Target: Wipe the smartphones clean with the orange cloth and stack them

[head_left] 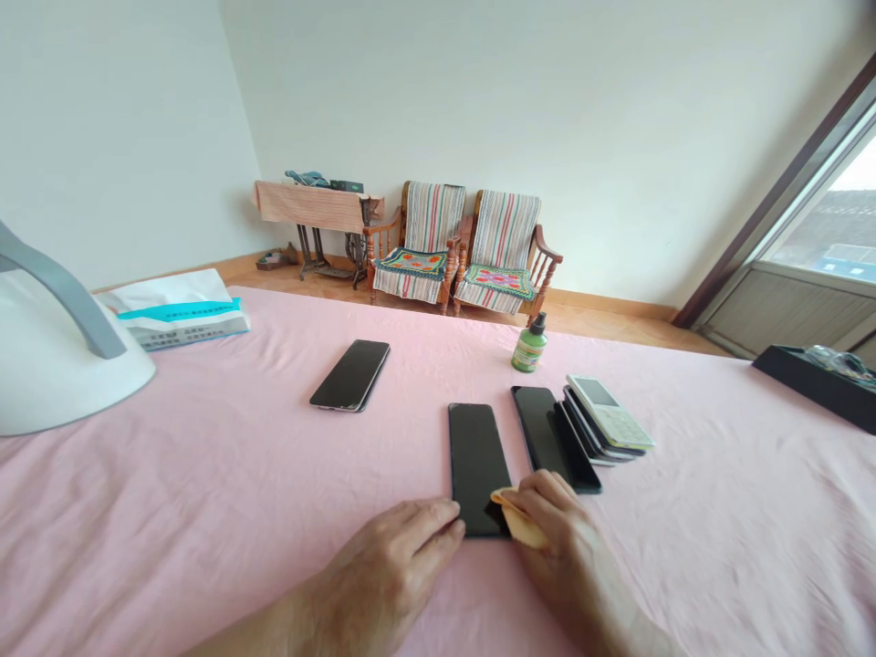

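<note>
A black smartphone [477, 456] lies flat on the pink tablecloth in front of me. The fingertips of my left hand [390, 566] touch its lower left edge, with the fingers stretched out. My right hand [557, 534] is closed round a folded yellow cloth [524, 522], which presses on the phone's lower right corner. Just right of that phone lies a second black phone [544, 429]. Beside it is a stack of several phones [589, 433], topped by a white keypad phone [609, 412]. My right hand partly covers the first phone's lower right edge.
A dark phone [351, 376] rests left of centre, apparently on another. Beyond the stack stands a green spray bottle [529, 345]. At left are a tissue pack [184, 310] and a white object with a grey handle [61, 356]. A black box [814, 383] sits at the right edge.
</note>
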The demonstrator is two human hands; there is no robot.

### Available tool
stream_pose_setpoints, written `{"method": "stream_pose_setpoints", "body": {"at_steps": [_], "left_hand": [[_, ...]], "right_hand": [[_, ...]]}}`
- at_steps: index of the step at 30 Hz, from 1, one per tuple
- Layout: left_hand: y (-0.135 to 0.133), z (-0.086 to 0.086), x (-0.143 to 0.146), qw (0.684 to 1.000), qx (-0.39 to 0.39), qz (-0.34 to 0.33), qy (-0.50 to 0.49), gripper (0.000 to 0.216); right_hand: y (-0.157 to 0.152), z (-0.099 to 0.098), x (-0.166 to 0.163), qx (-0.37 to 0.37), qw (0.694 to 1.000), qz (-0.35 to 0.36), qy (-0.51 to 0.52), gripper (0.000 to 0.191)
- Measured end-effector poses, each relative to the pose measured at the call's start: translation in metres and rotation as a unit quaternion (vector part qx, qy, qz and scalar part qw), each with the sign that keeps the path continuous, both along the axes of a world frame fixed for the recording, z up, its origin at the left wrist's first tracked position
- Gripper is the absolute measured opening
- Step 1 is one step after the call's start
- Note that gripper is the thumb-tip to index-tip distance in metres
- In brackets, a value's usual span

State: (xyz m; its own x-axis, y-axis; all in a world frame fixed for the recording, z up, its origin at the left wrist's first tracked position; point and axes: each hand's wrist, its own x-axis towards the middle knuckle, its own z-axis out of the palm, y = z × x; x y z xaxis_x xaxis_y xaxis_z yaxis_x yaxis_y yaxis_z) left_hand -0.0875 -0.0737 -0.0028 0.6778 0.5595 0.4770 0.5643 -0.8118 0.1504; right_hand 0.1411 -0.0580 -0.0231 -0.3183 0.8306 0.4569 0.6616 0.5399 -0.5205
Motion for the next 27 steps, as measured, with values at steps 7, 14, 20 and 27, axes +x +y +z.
{"method": "stream_pose_setpoints", "body": {"at_steps": [7,14,20,27], "left_hand": [[0.000,0.000,-0.002,0.999,-0.013,-0.008,0.035,0.045],[-0.001,0.004,0.002,1.000,-0.003,0.002,-0.027,0.033],[0.000,0.003,0.002,0.999,-0.032,-0.008,-0.031,0.030],[0.000,0.000,0.000,0.997,-0.064,-0.006,-0.033,0.029]], "right_hand": [[-0.006,0.003,-0.003,0.012,1.000,0.011,-0.004,0.033],[0.006,0.011,-0.019,-0.027,0.997,0.065,-0.024,0.029],[0.009,0.017,-0.024,-0.024,0.996,0.087,-0.012,0.023],[0.001,0.019,-0.027,-0.045,0.991,0.126,-0.022,0.022]]}}
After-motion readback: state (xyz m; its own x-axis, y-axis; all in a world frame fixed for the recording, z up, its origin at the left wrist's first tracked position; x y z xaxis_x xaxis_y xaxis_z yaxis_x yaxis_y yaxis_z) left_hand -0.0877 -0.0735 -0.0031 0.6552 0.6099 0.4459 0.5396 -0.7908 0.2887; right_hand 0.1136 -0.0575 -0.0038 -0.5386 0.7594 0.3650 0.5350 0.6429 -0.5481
